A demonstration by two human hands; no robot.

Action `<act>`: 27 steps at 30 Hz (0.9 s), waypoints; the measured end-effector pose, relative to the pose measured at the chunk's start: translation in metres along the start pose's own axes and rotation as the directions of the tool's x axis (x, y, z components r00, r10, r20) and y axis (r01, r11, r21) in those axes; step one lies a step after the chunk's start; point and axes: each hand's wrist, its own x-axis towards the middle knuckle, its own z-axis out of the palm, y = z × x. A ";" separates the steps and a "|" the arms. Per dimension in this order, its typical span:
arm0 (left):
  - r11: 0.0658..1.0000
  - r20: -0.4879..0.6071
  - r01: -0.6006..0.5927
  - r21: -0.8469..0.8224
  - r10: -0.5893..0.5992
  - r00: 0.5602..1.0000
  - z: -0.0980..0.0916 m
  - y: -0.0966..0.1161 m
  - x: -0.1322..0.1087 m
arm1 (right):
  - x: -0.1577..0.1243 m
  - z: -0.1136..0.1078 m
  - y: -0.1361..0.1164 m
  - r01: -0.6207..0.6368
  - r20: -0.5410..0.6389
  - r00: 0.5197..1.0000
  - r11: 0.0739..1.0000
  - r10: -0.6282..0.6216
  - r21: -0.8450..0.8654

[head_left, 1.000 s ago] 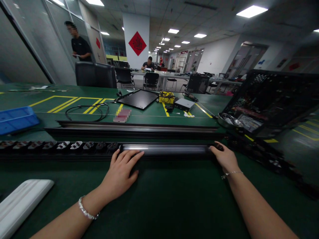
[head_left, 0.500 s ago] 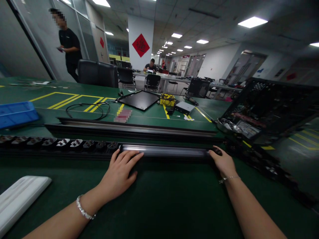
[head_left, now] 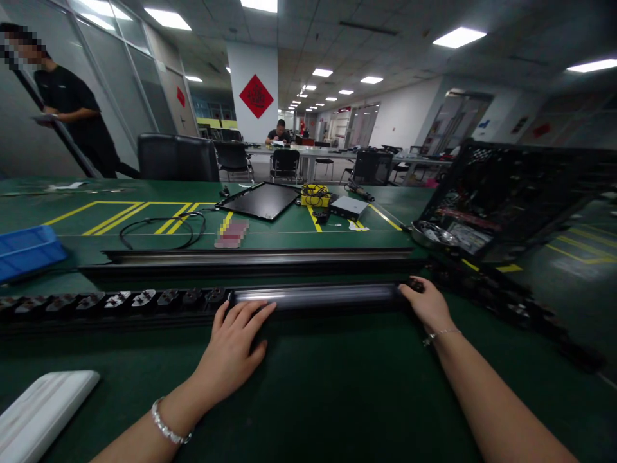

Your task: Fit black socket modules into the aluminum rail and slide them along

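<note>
A long black rail [head_left: 318, 296] lies across the green table, with a row of socket modules [head_left: 143, 298] filling its left part. My left hand [head_left: 234, 347] rests with spread fingers on the rail's near edge, just right of the last module. At the rail's right end, my right hand [head_left: 427, 303] has its thumb and fingers closed round a small black piece [head_left: 415, 285], mostly hidden by the fingers. Another long dark channel [head_left: 270, 257] lies parallel behind the rail.
Around the rail are a blue bin [head_left: 31, 252], a white case [head_left: 48, 411], a black cable [head_left: 164, 230], a flat black panel [head_left: 265, 200], a yellow box [head_left: 315, 195], a grey box [head_left: 349, 207] and an open black chassis [head_left: 506, 199]. Two people are beyond the table.
The view has shifted, so the table sits slightly lower in the picture. A person at the back left has moved left. Both hands keep nearly the same places on the rail.
</note>
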 end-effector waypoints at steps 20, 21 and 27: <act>1.000 0.015 0.013 -0.005 -0.013 1.000 -0.001 0.002 0.000 | 0.004 -0.002 0.001 -0.002 0.023 1.000 1.000 0.002 0.000; 1.000 0.014 0.015 -0.005 -0.015 1.000 -0.001 0.003 0.000 | 0.004 -0.003 0.000 -0.006 0.028 1.000 1.000 0.006 0.000; 1.000 0.010 0.019 -0.019 -0.018 1.000 -0.002 0.004 0.000 | 0.004 -0.005 0.000 -0.003 0.050 0.999 1.000 0.003 0.003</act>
